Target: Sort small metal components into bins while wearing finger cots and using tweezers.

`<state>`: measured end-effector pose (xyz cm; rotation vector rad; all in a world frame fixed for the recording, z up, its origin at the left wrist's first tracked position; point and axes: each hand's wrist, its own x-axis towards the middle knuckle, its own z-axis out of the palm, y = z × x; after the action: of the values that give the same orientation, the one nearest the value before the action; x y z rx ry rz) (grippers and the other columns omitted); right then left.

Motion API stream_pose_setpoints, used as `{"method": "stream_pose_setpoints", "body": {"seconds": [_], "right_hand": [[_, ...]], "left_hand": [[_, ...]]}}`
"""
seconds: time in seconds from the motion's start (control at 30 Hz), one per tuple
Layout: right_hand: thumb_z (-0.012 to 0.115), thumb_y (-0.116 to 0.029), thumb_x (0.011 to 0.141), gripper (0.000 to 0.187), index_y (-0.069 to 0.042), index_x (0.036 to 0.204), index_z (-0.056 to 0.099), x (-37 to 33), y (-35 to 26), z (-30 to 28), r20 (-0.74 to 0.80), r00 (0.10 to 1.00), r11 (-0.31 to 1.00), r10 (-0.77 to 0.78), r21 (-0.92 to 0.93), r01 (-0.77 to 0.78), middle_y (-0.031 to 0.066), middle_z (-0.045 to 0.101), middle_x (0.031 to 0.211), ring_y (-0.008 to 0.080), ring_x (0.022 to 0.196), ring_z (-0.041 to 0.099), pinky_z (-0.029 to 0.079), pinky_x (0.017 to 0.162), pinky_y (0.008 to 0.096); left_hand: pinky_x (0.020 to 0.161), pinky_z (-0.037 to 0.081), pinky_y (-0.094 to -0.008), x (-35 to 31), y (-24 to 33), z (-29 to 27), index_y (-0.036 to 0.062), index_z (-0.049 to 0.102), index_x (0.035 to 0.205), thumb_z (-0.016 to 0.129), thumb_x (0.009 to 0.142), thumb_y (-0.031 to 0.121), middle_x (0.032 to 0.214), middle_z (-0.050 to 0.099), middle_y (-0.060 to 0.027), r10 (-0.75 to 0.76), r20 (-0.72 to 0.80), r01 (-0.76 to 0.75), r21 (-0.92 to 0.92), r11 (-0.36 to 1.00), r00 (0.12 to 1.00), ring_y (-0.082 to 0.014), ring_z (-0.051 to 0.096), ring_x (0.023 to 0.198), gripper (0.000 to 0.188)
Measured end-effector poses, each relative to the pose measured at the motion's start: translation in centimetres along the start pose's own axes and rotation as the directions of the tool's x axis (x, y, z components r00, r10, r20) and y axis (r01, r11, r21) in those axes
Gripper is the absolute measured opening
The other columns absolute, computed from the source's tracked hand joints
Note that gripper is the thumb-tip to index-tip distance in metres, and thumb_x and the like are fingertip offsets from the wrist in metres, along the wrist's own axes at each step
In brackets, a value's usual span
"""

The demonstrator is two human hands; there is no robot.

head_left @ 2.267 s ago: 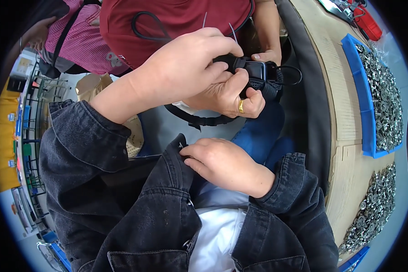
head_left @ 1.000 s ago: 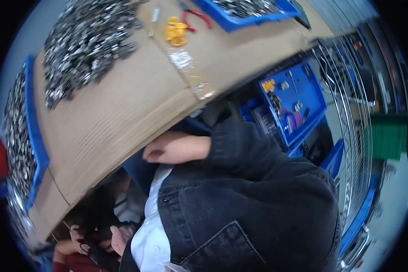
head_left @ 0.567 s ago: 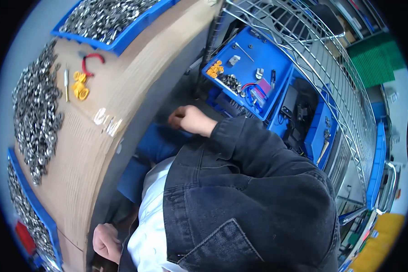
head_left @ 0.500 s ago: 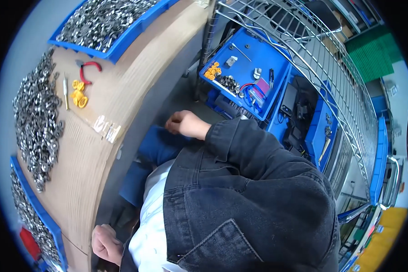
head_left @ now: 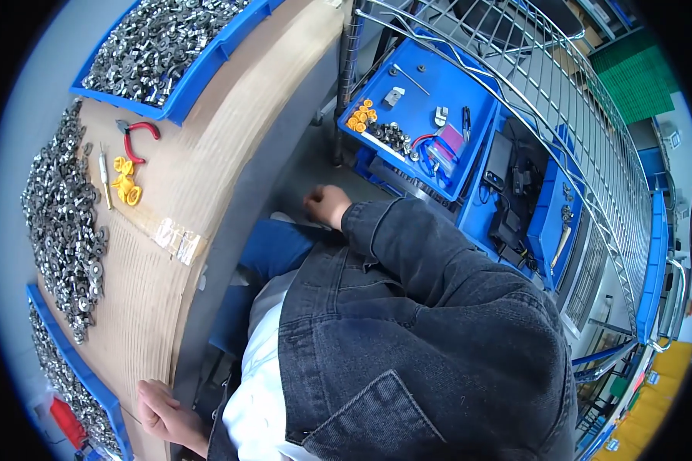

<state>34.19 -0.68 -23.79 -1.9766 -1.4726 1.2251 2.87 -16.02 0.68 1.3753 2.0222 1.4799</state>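
At the lower left, my left hand (head_left: pixel 164 413) is at the edge of the cardboard-covered bench (head_left: pixel 142 323), its fingers loosely curled together and nothing visible in them. My right hand (head_left: pixel 328 206) hangs above my knee, in the gap between bench and wire rack, its fingers curled in with no object showing. On the bench lie red-handled pliers (head_left: pixel 135 140), a slim pen-like tool (head_left: pixel 105 177) and several yellow plastic parts (head_left: pixel 127 183). Beside them spreads a long heap of small metal parts (head_left: pixel 61 223). Neither hand touches these.
Blue bins of metal parts stand at the bench's far end (head_left: pixel 178 96) and near end (head_left: pixel 84 373). To the right, a wire rack (head_left: pixel 569 146) holds a blue tray (head_left: pixel 430 84) with orange parts, metal pieces and tools, beside a bin with black devices (head_left: pixel 507 223).
My left hand has moved left over the bench edge. My right hand has shifted slightly right, away from the bench. The view has tilted a little; the bench items lie as before.
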Motion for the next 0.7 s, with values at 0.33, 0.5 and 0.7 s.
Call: {"method": "stream_pose_setpoints", "body": {"seconds": [0.33, 0.5, 0.7], "right_hand": [[0.060, -0.013, 0.088, 0.018, -0.001, 0.098, 0.069, 0.2, 4.5, -11.3, -0.584, 0.810, 0.978, 0.048, 0.192, 0.080, 0.0082, 0.067, 0.080, 0.0161, 0.064, 0.061, 0.049, 0.061, 0.0259], [0.060, -0.013, 0.088, 0.018, -0.001, 0.098, 0.069, -1.0, 3.6, -9.9, -0.629, 0.776, 0.992, -0.038, 0.071, 0.106, 0.0072, 0.067, 0.082, 0.0156, 0.066, 0.061, 0.049, 0.062, 0.0258], [0.060, -0.013, 0.087, 0.018, -0.002, 0.098, 0.069, -1.8, 2.8, -9.0, -0.596, 0.781, 0.980, -0.188, -0.061, 0.190, 0.0102, 0.069, 0.086, 0.0224, 0.072, 0.063, 0.050, 0.067, 0.0304]], "left_hand": [[0.052, 0.024, -0.0227, 1.7, -0.4, 1.5, 0.0134, 0.035, 0.056, 0.047, 0.103, 0.026, 0.052, 0.031, 0.0019, -0.034, -0.011, 0.034, -0.046, 0.998, 0.999, -0.0080, 0.029, 0.052, 0.051], [0.051, 0.024, -0.0226, 2.7, -0.9, 1.1, 0.0136, 0.034, 0.056, 0.047, 0.103, 0.026, 0.053, 0.030, 0.0020, -0.021, -0.101, 0.024, 0.034, 0.999, 0.995, -0.0081, 0.029, 0.052, 0.051], [0.051, 0.024, -0.0226, 3.5, -2.4, 0.0, 0.0138, 0.034, 0.056, 0.046, 0.104, 0.025, 0.053, 0.029, 0.0025, -0.016, -0.122, 0.017, 0.006, 1.000, 0.992, -0.0081, 0.029, 0.051, 0.050]]}}
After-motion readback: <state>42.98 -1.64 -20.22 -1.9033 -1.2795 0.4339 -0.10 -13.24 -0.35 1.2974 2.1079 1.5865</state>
